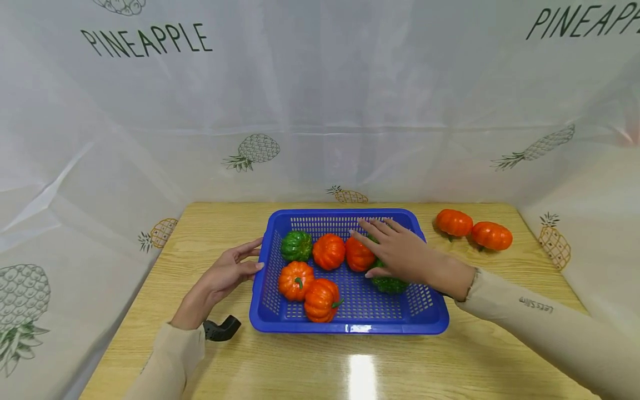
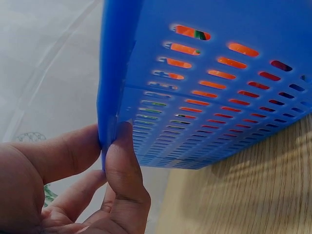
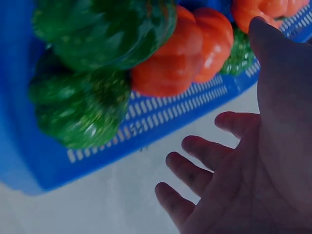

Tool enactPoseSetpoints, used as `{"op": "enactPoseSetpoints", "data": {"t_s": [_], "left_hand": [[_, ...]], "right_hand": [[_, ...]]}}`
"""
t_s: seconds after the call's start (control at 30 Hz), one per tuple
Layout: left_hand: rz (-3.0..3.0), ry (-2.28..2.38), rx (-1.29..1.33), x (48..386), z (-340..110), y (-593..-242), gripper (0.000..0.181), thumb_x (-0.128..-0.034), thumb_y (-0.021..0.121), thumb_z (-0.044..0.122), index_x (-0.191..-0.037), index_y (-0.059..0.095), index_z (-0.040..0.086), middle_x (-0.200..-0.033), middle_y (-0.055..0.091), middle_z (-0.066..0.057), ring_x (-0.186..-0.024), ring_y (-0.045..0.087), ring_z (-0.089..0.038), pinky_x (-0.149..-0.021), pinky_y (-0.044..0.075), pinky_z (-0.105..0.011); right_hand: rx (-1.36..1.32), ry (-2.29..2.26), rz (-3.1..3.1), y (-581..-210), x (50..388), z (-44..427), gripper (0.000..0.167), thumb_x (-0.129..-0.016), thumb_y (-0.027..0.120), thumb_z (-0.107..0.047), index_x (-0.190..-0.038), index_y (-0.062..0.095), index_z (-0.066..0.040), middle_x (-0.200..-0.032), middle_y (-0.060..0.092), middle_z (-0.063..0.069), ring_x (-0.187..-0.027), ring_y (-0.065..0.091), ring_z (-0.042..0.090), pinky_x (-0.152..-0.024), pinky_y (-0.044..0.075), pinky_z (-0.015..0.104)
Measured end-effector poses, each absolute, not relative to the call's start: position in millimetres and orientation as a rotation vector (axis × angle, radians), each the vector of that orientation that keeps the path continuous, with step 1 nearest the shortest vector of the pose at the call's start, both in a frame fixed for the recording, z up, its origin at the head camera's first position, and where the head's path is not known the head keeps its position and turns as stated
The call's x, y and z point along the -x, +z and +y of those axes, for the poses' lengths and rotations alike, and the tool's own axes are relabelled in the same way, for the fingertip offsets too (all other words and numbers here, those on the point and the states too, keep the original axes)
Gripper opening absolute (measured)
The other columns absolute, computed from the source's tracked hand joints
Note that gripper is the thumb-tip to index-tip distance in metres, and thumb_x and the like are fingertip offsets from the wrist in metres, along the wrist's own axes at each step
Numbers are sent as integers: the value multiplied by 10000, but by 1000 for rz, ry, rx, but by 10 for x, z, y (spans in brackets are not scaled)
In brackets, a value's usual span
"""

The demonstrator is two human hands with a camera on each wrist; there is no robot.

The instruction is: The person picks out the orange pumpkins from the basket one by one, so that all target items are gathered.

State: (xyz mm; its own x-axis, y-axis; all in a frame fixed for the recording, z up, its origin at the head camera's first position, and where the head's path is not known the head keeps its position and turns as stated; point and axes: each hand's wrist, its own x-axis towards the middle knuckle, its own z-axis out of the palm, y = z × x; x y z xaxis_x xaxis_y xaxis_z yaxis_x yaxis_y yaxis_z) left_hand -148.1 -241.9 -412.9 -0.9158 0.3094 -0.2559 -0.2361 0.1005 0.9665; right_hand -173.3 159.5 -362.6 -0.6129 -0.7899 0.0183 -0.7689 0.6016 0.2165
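Observation:
A blue plastic basket (image 1: 350, 326) with slotted walls sits on the wooden table. My left hand (image 1: 232, 272) pinches its left rim between thumb and fingers, which the left wrist view shows close up. Over the basket's right side, my right hand (image 1: 400, 250) hovers with its fingers spread and nothing in its grasp. Small ribbed pumpkins lie inside: several orange ones, such as the front orange pumpkin (image 1: 321, 300), a green pumpkin (image 1: 297, 245) at the back left, and green pumpkins (image 3: 80, 107) at the right end, partly hidden by my right hand in the head view.
Two orange pumpkins, a nearer-in one (image 1: 454, 223) and an outer one (image 1: 492, 236), lie on the table (image 1: 280, 366) right of the basket. A black curved object (image 1: 222, 329) shows beside my left wrist. A pineapple-printed white sheet (image 1: 350, 100) hangs behind and at both sides.

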Motion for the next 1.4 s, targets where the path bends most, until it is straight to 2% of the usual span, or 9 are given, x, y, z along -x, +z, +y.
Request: {"op": "enactPoseSetpoints", "data": {"t_s": [0.5, 0.87, 1.13, 1.4], "left_hand": [[1959, 1887, -81, 1496, -2405, -4139, 722, -1048, 590, -11, -1676, 235, 7, -1497, 417, -287, -924, 698, -97, -828, 606, -260], [1966, 1889, -74, 1494, -2416, -4149, 724, -1049, 591, -6, -1677, 230, 7, -1530, 381, -310, -918, 695, -98, -820, 602, -261], [1966, 1884, -59, 1478, -2409, -4132, 730, -1046, 596, 1, -1678, 230, 9, -1529, 380, -312, -900, 683, -99, -803, 595, -249], [1964, 1885, -62, 1477, -2407, -4136, 735, -1045, 597, 0, -1680, 229, 18, -1522, 380, -304, -898, 688, -97, -805, 599, -249]], "right_hand": [[-1326, -541, -2787, -3789, 1832, 1356, 787, -992, 685, -543, -1576, 482, -56, -1577, 493, 227, -1447, 484, 409, -1197, 408, 542], [-1305, -696, -2566, -3914, 1913, 1297, 734, -937, 734, -586, -1487, 599, -119, -1395, 641, 156, -1311, 593, 330, -1113, 503, 457], [-1291, -533, -2537, -3843, 1862, 1392, 736, -886, 782, -573, -1449, 636, -122, -1366, 668, 150, -1286, 616, 344, -1104, 509, 487], [-1194, -314, -2523, -3617, 1737, 1597, 759, -907, 767, -543, -1499, 589, -103, -1408, 650, 162, -1304, 605, 355, -1114, 487, 501]]}}
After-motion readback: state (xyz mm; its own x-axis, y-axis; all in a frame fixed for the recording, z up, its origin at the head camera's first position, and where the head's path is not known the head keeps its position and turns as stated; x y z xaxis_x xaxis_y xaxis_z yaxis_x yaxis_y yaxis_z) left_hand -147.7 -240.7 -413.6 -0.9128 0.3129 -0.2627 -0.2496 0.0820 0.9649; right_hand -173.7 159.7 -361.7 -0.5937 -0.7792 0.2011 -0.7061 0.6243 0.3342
